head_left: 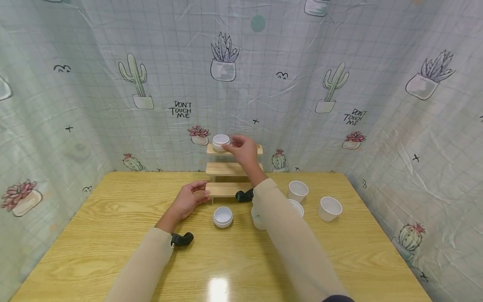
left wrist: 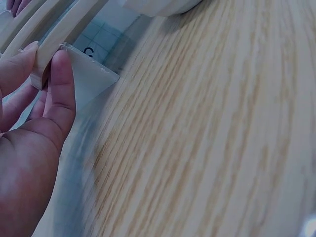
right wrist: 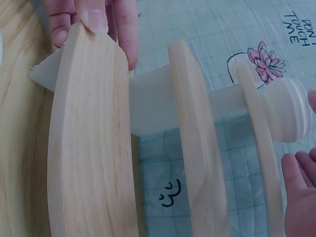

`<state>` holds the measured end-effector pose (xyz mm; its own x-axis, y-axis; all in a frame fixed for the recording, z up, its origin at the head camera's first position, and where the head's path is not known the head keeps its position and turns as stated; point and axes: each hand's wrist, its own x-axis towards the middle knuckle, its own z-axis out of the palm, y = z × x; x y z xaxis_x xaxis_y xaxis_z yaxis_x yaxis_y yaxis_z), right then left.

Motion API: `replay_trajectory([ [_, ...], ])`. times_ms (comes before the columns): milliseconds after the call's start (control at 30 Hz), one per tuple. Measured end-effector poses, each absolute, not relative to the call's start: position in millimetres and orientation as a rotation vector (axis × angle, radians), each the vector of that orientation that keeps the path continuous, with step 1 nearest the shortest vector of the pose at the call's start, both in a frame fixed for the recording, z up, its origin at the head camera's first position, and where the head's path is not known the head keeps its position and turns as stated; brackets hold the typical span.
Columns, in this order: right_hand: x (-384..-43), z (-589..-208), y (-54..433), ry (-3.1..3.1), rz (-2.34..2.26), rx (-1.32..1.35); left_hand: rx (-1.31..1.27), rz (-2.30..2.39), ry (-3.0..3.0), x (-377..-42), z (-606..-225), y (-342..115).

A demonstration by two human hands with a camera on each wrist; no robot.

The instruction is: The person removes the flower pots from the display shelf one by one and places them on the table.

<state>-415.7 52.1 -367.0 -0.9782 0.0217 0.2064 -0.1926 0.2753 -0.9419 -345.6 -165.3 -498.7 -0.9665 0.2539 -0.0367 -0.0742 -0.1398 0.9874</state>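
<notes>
A small white ridged bowl (head_left: 221, 143) sits on the left part of the top step of a three-tier wooden stand (head_left: 231, 169). Beside that bowl is my right hand (head_left: 244, 152); in the right wrist view, its loose fingers (right wrist: 295, 177) show a gap from the bowl's side. My left hand (head_left: 187, 200) pinches the left end of the bottom step, thumb on top and fingers beneath, as the left wrist view shows. In front of the stand, on the table, stands a second white bowl (head_left: 223, 217).
To the right stand white cups, one (head_left: 298, 191) further back and another (head_left: 330, 208) nearer the table's right side. A white container (head_left: 258, 221) and a white rim (head_left: 297, 207) are partly hidden by the right sleeve. A printed curtain (head_left: 162, 75) hangs behind the wooden table (head_left: 124, 218).
</notes>
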Motion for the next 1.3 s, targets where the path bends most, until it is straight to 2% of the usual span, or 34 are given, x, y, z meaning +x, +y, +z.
replay_trajectory([
  [467,-382,-372,56,-2.130,1.943,0.269,0.202,2.185,1.944,-345,-500,-165],
  [833,-329,-388,57,-2.122,2.099,0.302,0.209,2.170,1.966,-344,-498,-164],
  [1300,-281,-417,59,-2.139,2.154,0.383,0.213,2.137,1.982,-345,-498,-165],
])
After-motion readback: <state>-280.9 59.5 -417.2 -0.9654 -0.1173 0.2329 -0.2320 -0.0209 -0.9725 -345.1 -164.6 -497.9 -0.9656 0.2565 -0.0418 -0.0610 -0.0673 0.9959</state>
